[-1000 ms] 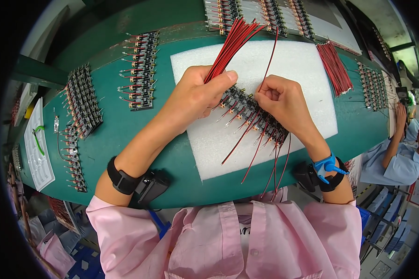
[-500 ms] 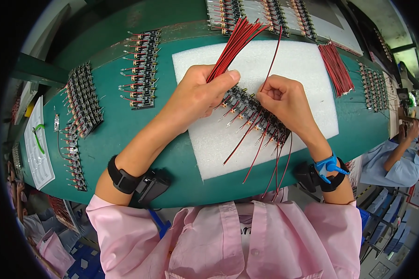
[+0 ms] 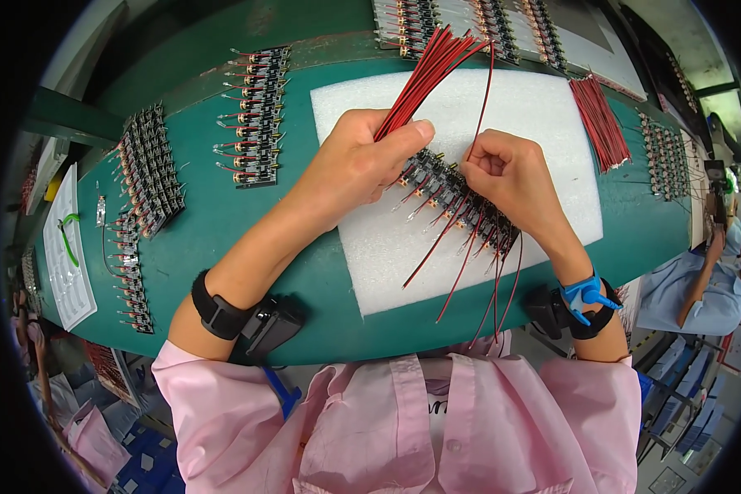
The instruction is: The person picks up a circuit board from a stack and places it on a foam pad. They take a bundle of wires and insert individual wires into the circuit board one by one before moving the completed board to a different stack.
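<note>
My left hand point(image 3: 362, 160) is closed round a thick bundle of red and black wires point(image 3: 424, 78), which fans out upward past the thumb. Between the fingertips of my right hand point(image 3: 506, 173) is pinched the lower end of a single red-black wire point(image 3: 483, 99), its upper part rising toward the bundle's tips. Below both hands a strip of small black circuit boards point(image 3: 449, 193) lies slantwise on a white foam sheet point(image 3: 543, 107). Several long wires point(image 3: 430, 251) trail from its right part toward me. My fingers hide the strip's upper edge in places.
More circuit-board strips stand at left, one upright strip point(image 3: 259, 115) and a stacked group point(image 3: 152, 173). A second wire bundle point(image 3: 598, 123) lies right of the foam. Far left, green-handled pliers point(image 3: 67, 239) rest on a white sheet. A person in blue point(image 3: 692, 280) works at right.
The view has shifted slightly. My hands keep almost the same pose, the left round the bundle and the right pinching the single wire over the boards.
</note>
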A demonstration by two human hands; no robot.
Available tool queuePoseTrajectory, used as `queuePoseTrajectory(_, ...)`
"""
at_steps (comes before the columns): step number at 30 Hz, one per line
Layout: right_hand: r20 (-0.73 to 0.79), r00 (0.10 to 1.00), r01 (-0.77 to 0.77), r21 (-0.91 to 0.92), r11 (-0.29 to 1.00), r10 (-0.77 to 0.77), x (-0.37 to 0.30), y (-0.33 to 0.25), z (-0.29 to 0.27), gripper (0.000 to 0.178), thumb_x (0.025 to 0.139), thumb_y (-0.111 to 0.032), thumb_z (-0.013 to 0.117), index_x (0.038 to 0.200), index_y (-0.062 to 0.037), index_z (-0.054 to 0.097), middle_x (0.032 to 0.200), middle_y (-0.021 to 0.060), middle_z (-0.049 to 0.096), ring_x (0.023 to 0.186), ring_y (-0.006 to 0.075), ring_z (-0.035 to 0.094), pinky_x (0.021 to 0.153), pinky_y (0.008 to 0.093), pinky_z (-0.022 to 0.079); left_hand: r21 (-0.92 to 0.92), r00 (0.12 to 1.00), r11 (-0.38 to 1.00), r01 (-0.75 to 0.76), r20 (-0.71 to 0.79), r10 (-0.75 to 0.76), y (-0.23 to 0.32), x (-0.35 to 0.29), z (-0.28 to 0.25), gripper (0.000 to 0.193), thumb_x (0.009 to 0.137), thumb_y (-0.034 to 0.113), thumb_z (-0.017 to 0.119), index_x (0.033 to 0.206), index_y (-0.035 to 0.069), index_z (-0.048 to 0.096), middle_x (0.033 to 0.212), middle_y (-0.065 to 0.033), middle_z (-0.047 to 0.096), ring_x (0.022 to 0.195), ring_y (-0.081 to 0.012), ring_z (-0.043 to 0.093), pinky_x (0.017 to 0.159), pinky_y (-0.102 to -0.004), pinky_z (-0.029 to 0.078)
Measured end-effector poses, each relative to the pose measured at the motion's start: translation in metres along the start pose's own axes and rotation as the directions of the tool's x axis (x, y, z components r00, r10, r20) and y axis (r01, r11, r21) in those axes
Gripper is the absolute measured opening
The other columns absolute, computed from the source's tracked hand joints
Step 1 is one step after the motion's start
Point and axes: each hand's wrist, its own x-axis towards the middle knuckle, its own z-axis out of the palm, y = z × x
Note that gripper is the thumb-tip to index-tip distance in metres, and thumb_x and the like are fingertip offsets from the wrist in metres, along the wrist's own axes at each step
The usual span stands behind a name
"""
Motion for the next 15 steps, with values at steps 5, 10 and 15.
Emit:
queuePoseTrajectory(5,0.035,0.999,-0.006,-0.026,1.0,0.006,0.0023,-0.0022,-0.0019,0.01,0.066,0.0,0.056,0.06,0.001,0.048,0.052,-0.0032,0.04,0.047,0.002,0.033,0.041,0.0176,0.027,0.004,1.0,1.0,-0.007,0.011,0.007,0.0007,-0.0004,0.0,0.032,0.078,0.027,0.048,0.055,0.013,0.032,0.043,0.0069,0.026,0.036,-0.0024,0.021,0.033,-0.0195,0.017)
queuePoseTrajectory(10,0.071,0.997,-0.016,-0.055,0.998,0.02,0.0041,-0.0058,-0.0037,0.008,0.066,0.0,0.055,0.061,0.0017,0.049,0.054,-0.0017,0.043,0.048,0.003,0.034,0.042,0.0182,0.028,0.0,1.0,1.0,-0.023,0.012,0.023,-0.0002,0.0001,-0.0003,0.032,0.078,0.027,0.049,0.055,0.013,0.032,0.043,0.0071,0.026,0.036,-0.0023,0.02,0.033,-0.0195,0.017)
queuePoseTrajectory(15,0.003,0.997,0.078,-0.058,0.995,-0.078,-0.0013,-0.0033,-0.0005,0.006,0.066,0.0,0.055,0.062,0.0023,0.05,0.056,-0.0005,0.045,0.049,0.0042,0.034,0.044,0.0186,0.029,0.005,0.997,0.997,-0.075,-0.027,0.076,0.0002,0.0003,0.0002,0.032,0.078,0.027,0.048,0.054,0.013,0.031,0.043,0.0072,0.025,0.036,-0.0021,0.02,0.033,-0.0194,0.017)
